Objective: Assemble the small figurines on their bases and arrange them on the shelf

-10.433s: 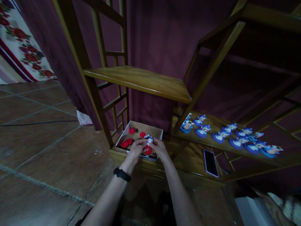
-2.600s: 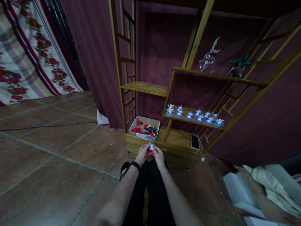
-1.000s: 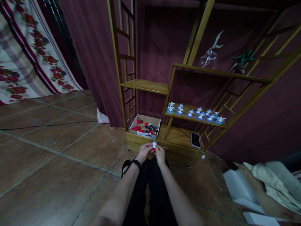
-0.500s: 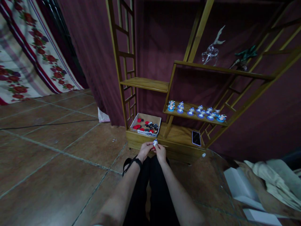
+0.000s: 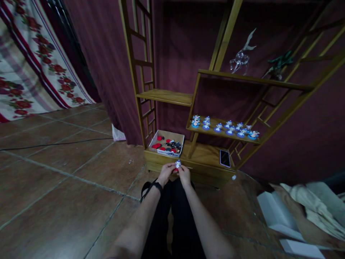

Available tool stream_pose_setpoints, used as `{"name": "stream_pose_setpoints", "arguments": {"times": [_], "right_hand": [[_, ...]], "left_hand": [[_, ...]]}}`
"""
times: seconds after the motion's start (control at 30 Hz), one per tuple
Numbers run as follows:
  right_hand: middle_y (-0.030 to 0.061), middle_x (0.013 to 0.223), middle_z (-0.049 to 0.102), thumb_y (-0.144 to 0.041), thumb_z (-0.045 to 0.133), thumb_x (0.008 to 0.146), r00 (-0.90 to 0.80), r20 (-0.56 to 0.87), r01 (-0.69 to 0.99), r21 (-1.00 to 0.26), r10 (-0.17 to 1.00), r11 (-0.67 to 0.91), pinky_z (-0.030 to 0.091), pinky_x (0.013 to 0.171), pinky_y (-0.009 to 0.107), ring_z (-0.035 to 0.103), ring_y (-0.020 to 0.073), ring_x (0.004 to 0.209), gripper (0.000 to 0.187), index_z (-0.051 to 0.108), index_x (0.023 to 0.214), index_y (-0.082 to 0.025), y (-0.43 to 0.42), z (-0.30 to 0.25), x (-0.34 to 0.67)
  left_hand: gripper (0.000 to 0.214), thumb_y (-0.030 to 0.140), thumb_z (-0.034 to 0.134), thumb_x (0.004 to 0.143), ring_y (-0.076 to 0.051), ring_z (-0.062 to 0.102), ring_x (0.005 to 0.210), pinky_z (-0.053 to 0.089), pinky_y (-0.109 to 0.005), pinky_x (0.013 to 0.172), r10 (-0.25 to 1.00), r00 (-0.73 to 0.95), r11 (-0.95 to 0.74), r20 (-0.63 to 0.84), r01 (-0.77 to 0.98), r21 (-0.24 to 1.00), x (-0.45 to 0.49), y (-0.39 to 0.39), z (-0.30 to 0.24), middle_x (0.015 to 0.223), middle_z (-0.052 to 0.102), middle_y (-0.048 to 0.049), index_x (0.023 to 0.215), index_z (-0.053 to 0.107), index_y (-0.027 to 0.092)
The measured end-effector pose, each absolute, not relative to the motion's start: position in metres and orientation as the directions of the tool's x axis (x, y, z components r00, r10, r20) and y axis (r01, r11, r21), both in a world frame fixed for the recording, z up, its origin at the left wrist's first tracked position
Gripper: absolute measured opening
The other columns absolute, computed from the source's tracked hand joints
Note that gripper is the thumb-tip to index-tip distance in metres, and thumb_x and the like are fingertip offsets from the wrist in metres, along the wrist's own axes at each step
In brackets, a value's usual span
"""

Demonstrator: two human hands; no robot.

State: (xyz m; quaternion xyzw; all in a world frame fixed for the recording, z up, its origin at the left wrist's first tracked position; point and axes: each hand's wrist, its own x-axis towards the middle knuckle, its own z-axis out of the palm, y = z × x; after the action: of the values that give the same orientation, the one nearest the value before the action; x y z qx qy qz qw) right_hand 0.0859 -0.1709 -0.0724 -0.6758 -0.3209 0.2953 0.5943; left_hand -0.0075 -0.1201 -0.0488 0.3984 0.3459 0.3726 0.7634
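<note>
Currently, at the frame's lower centre, my left hand (image 5: 166, 172) and right hand (image 5: 184, 175) pinch a purple-and-white, red-based figurine (image 5: 178, 164); uneven pressure could make it slip.

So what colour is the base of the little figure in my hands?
The base is red, seen best in the head view.

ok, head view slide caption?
Left hand and right hand hold a small purple-and-white figurine before a shallow, open cardboard box.

Dim light, brown tiled floor (image 5: 67, 205); wooden shelving unit (image 5: 167, 96), maroon drapes (image 5: 178, 46) behind it, floral cloth (image 5: 44, 68)
</note>
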Motion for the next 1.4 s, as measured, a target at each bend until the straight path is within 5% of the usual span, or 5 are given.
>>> {"name": "stream_pose_setpoints", "arguments": {"times": [0.43, 0.8, 1.13, 1.4], "right_hand": [[0.0046, 0.100, 0.066, -0.037, 0.053, 0.070, 0.594, -0.086, -0.127, -0.992, 0.800, -0.013, 0.051, 0.057, 0.023, 0.064, 0.0175, 0.080, 0.043, 0.060, 0.109, -0.021, -0.171, -0.064, 0.085], [-0.0012, 0.078, 0.065, -0.032, 0.055, 0.066, 0.538, 0.028, -0.038, -0.998, 0.842, 0.058, 0.047, 0.057, 0.021, 0.059, 0.0138, 0.068, 0.034, 0.063, 0.096, -0.019, -0.154, -0.061, 0.082], [0.0057, 0.089, 0.068, -0.034, 0.045, 0.074, 0.570, -0.091, -0.176, -0.984, 0.816, 0.013, 0.053, 0.058, 0.025, 0.064, 0.0164, 0.071, 0.042, 0.059, 0.108, -0.016, -0.154, -0.071, 0.087], [0.0013, 0.089, 0.068, -0.032, 0.041, 0.076, 0.602, -0.013, -0.030, -1.000, 0.798, 0.007, 0.052, 0.056, 0.023, 0.064, 0.0133, 0.065, 0.034, 0.059, 0.104, -0.022, -0.157, -0.068, 0.085]], "left_hand": [[0.019, 0.004, 0.064, 0.067, -0.014, 0.065, 0.073, 0.052, -0.024, 0.071, 0.854, 0.477, 0.439, -0.209, -0.443, 0.782, -0.012, -0.125, -0.039, 0.085, 0.069, -0.0112, 0.085, 0.067, 0.010], [0.032, 0.005, 0.069, 0.060, -0.016, 0.065, 0.079, 0.049, -0.025, 0.071, 0.865, 0.478, 0.407, -0.150, -0.496, 0.767, -0.011, -0.128, -0.037, 0.093, 0.070, -0.0116, 0.091, 0.069, 0.011], [0.021, 0.004, 0.064, 0.065, -0.012, 0.063, 0.066, 0.049, -0.023, 0.065, 0.877, 0.438, 0.409, -0.199, -0.461, 0.788, -0.009, -0.121, -0.040, 0.082, 0.069, -0.0079, 0.084, 0.067, 0.013], [0.019, 0.006, 0.065, 0.065, -0.011, 0.062, 0.064, 0.049, -0.023, 0.065, 0.887, 0.419, 0.389, -0.197, -0.445, 0.806, -0.005, -0.120, -0.042, 0.078, 0.068, -0.0068, 0.083, 0.066, 0.012]]}}
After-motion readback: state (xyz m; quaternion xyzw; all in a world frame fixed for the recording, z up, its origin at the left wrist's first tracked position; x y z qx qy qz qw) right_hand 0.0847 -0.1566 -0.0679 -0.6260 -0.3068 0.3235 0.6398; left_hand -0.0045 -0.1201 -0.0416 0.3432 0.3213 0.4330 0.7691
